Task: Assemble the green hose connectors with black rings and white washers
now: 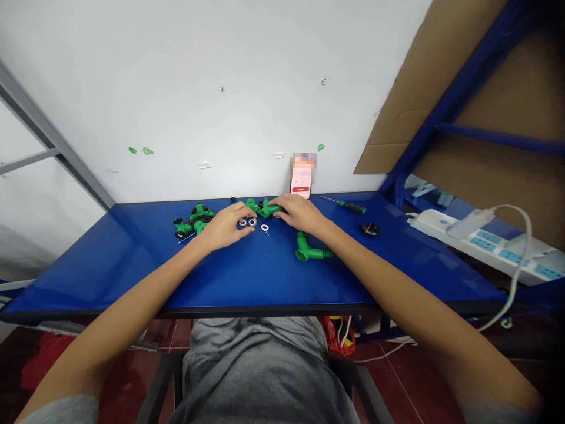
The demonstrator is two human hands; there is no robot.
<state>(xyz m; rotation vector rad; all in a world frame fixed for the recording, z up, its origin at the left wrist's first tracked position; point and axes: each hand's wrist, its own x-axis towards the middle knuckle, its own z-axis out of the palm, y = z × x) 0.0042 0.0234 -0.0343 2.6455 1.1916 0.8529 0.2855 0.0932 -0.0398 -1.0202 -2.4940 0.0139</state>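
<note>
The left hand (225, 227) and right hand (298, 213) are held close together, apart from each other by only a small gap, over the blue tabletop (132, 265). A green pipe fitting (265, 207) is touched by the right hand, though a grip cannot be told. White washers (252, 222) lie just beside the left hand. More fittings (193, 219) are heaped to the left, another fitting (309, 250) lies nearer the camera, and a screwdriver (352, 207) is placed to the right.
</note>
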